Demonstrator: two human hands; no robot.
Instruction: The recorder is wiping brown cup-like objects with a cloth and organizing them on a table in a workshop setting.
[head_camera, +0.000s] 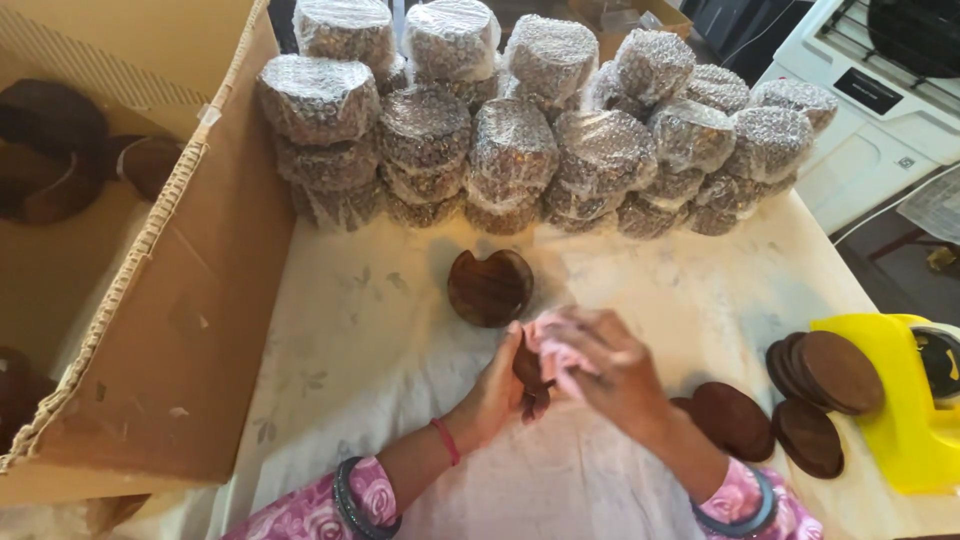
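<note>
My left hand (497, 385) grips a small dark round wooden piece (528, 370) over the middle of the table. My right hand (612, 368) presses a pink cloth (553, 345) against that piece. Just beyond both hands lies a dark wooden holder (489, 287) with a notched rim. Several dark round wooden discs (826, 373) are heaped to the right of my right hand, and more discs (733, 417) lie beside my right wrist.
Many bubble-wrapped round bundles (520, 140) are stacked along the far side of the white cloth-covered table (350, 330). A large open cardboard box (160, 280) stands at the left with dark wooden items inside. A yellow tape dispenser (905, 400) sits at the right edge.
</note>
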